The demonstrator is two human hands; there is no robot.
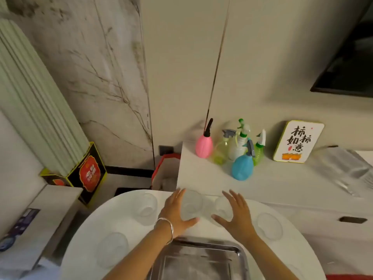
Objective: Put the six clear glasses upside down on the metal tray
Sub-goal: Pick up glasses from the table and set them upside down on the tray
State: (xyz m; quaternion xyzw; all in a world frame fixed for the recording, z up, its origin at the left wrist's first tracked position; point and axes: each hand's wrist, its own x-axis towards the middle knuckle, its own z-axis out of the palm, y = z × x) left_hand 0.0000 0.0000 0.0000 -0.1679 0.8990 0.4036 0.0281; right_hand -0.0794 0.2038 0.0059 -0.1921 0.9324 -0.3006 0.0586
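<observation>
A marble wall [101, 77] with dark veins filled the left, meeting plain cream panels [181, 67] split by a thin dark seam. A dark screen [347, 63] hung at the upper right. Pale green ribbed boards [34, 110] leaned at the left, their foot in a black and yellow box [88, 172]. Below the panels ran a white counter [272, 178] carrying a pink bottle [204, 146], a blue sprayer [242, 166], green and clear sprayers behind it, and a sign [298, 141] with black characters. A round white table [84, 239] stood in front. The light was soft and even.
</observation>
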